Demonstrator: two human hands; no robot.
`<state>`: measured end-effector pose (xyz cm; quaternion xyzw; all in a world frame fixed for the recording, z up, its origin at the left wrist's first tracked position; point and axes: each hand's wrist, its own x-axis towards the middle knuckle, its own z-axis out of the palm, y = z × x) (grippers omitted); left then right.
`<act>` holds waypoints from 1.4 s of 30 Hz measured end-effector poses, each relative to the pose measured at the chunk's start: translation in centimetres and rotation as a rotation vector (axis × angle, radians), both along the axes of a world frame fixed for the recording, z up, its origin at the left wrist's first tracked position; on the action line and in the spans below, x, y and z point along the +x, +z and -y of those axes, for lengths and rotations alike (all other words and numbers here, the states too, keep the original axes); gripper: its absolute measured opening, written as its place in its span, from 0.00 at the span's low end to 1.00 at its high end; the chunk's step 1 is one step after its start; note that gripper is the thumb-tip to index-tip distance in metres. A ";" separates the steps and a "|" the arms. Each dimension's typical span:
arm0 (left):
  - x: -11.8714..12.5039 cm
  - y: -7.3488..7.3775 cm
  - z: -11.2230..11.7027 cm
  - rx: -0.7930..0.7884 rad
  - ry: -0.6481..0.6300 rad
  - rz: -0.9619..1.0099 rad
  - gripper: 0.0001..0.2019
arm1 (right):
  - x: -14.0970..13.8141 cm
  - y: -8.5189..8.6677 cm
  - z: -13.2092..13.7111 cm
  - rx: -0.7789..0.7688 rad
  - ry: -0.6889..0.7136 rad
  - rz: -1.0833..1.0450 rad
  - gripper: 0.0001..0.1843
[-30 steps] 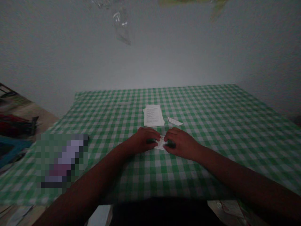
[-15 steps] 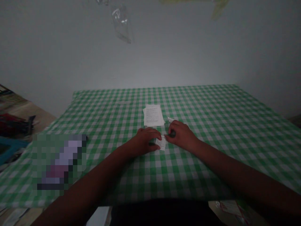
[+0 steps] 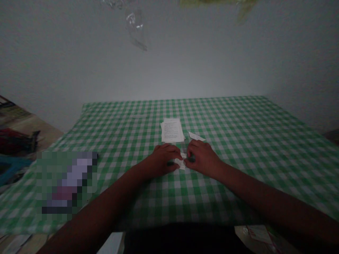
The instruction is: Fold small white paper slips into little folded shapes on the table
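Pale wall [image 3: 169,67] fills the back, dim light. Table in front of it, under a green-and-white checked tablecloth [image 3: 233,123]. Both bare forearms come in from the lower corners and reach to the middle of the cloth. Pixelated item [image 3: 72,176] at the left, lying slantwise on the cloth, well apart from the hands; too blurred to identify. Clear plastic piece [image 3: 136,30] up on the wall, left of centre.

Left hand [image 3: 164,159]: palm down, thumb and forefinger parted, tips on the printed slip. Right hand [image 3: 202,158]: fingers curled in, thumb and forefinger at the slip's right edge; can't tell if they pinch it or only touch it. Hands close together, slip between them.

Paper stack [image 3: 172,130] just beyond the hands, printed side up, sheets slightly out of line. Loose paper piece [image 3: 196,136] right of the stack, just beyond the right hand, narrow, slanted, print on it. Printed slip [image 3: 180,164] on the cloth nearer the person than the stack, partly covered by fingers; any fold unclear.
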<state>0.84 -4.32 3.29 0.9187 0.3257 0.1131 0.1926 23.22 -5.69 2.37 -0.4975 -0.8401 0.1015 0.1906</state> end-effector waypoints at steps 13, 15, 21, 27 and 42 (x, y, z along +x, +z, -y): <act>0.6 0.8 0.7 0.028 0.010 -0.023 0.10 | -0.1 0.1 0.2 -0.025 0.013 0.019 0.13; 0.9 0.5 0.8 0.044 0.045 -0.033 0.07 | 0.0 -0.1 -0.3 -0.009 -0.020 0.026 0.14; 1.6 -0.4 0.7 0.052 0.130 -0.039 0.12 | 0.5 -0.3 -2.1 -0.004 -0.117 0.018 0.14; 1.6 0.0 1.0 0.056 0.124 -0.060 0.18 | 0.3 -0.1 -1.8 -0.005 -0.136 0.024 0.13; 1.4 0.1 1.1 0.074 0.106 -0.098 0.22 | -0.5 0.7 1.3 -0.038 0.013 0.126 0.06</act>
